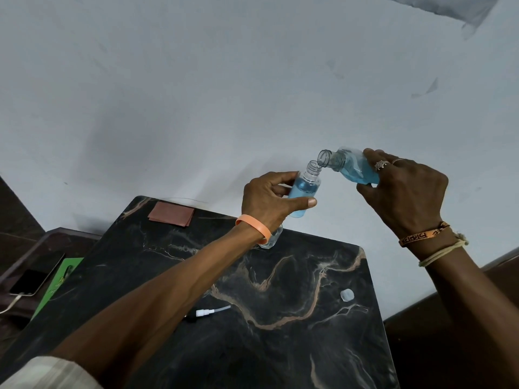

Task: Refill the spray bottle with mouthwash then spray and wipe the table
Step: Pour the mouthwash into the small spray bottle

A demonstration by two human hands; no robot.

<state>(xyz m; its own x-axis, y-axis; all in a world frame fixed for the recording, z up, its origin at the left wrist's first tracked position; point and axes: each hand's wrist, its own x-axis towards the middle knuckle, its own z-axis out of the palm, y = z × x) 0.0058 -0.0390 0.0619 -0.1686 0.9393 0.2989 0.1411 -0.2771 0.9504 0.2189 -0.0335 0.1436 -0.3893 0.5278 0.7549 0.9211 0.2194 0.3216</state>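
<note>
My left hand (269, 199) holds a small clear spray bottle (304, 192) upright above the far edge of the black marble table (280, 346); it is uncapped and mostly full of blue liquid. My right hand (404, 192) grips a clear mouthwash bottle (354, 168), tipped leftward with its open mouth right above the spray bottle's neck. Blue liquid fills its lower half. The white spray pump with its tube (209, 313) lies on the table under my left forearm. A small clear cap (347, 295) lies on the table at the right.
A folded reddish-brown cloth (172, 214) lies at the table's far left corner. A small clear glass object (271, 238) stands below my left wrist. A phone with a cable (29, 282) and a green card (60, 279) rest on a lower surface to the left. A white wall is behind.
</note>
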